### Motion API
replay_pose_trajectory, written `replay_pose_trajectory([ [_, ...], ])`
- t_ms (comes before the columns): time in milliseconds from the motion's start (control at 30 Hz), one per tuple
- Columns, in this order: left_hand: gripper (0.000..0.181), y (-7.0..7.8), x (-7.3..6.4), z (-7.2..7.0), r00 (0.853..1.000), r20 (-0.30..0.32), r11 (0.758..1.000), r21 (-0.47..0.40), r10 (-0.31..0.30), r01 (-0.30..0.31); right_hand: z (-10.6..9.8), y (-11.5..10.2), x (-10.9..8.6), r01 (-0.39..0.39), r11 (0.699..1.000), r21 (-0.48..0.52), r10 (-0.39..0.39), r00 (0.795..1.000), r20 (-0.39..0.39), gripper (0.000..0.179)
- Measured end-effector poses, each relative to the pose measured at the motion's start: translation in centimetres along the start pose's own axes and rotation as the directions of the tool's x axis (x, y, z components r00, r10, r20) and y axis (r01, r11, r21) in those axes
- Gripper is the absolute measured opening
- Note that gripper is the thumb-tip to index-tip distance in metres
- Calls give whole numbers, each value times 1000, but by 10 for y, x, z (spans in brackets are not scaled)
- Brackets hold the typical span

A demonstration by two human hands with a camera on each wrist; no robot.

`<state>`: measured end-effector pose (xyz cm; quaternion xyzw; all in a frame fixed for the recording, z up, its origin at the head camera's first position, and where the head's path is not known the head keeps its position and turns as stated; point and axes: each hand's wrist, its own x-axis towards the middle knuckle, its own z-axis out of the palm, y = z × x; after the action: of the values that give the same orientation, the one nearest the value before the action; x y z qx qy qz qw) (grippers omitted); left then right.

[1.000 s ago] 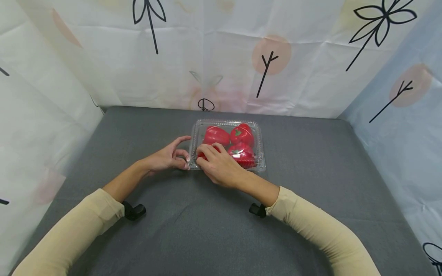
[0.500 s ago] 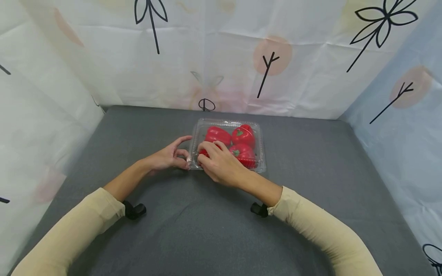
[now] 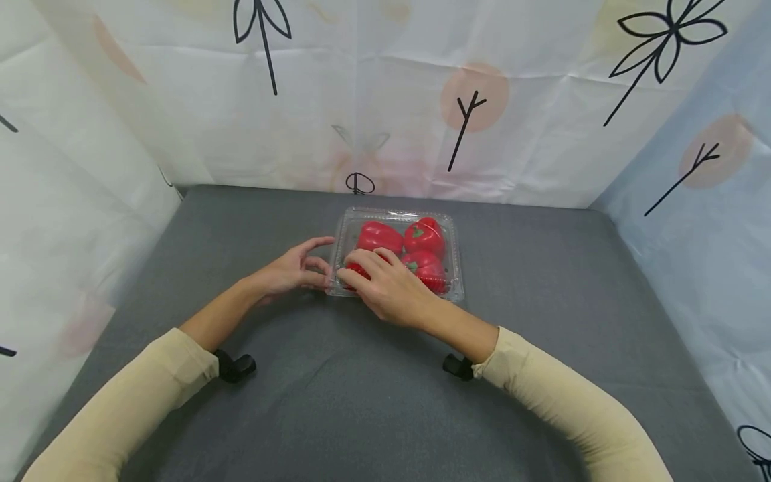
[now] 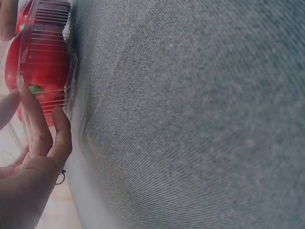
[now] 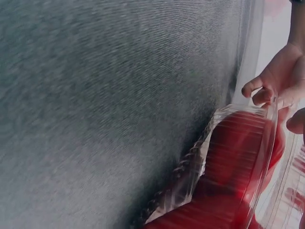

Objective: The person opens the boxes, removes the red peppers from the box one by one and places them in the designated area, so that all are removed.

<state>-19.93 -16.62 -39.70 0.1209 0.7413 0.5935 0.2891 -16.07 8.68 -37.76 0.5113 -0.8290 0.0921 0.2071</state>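
Several red bell peppers [image 3: 381, 236] sit in a clear plastic container [image 3: 456, 268] on the grey cloth. My left hand [image 3: 289, 273] is at the container's left edge. In the left wrist view, its thumb and a fingertip pinch the thin plastic rim [image 4: 21, 62]. My right hand [image 3: 388, 284] lies over the front left corner, fingers bent loosely over a pepper there, thumb stretched towards the left. That pepper is mostly hidden under the hand. In the right wrist view, the right thumb [image 5: 296, 122] stands apart from the rim. Whether its fingertips touch the pepper or plastic, I cannot tell.
Grey cloth [image 3: 337, 402] covers the table around the container. Behind and at both sides hang pale patterned curtains [image 3: 397, 100]. Dark straps [image 3: 235, 367] sit at the wrists, below rolled beige sleeves.
My right thumb has straightened and moved left, away from the bent fingers, and the hand's fingers have loosened. My left fingers have shifted slightly at the rim. The container has hardly moved.
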Motion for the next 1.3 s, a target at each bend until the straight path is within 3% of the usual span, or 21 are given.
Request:
replay_pose_trajectory([
  [133, 87, 0, 0, 1, 1000, 15, 1000, -23, -6, 6, -5, 3, -7, -25, 1000, -14, 25, 999, 21, 66],
  [500, 89, 2, -1, -1, 999, 47, 999, -30, -24, 25, -16, 23, -45, -122, 992, -46, 122, 993, -1, 76],
  [733, 89, 2, -1, -1, 998, 63, 999, -35, -8, 10, -22, 29, -60, -154, 986, -65, 150, 987, -62, 80],
  [867, 90, 2, -1, 0, 998, 62, 999, -38, -12, 14, -23, 30, -67, -214, 973, -82, 207, 974, -94, 85],
  [967, 90, 2, -1, 1, 998, 59, 999, -35, -15, 17, -23, 30, -74, -298, 953, -62, 289, 950, -119, 90],
  [1033, 90, 3, -1, 2, 998, 60, 999, -35, -17, 19, -22, 28, -79, -368, 929, -32, 360, 923, -137, 94],
  [1300, 89, 5, -2, 2, 998, 61, 999, -33, -22, 24, -20, 25, -91, -622, 783, 20, 618, 773, -147, 107],
])
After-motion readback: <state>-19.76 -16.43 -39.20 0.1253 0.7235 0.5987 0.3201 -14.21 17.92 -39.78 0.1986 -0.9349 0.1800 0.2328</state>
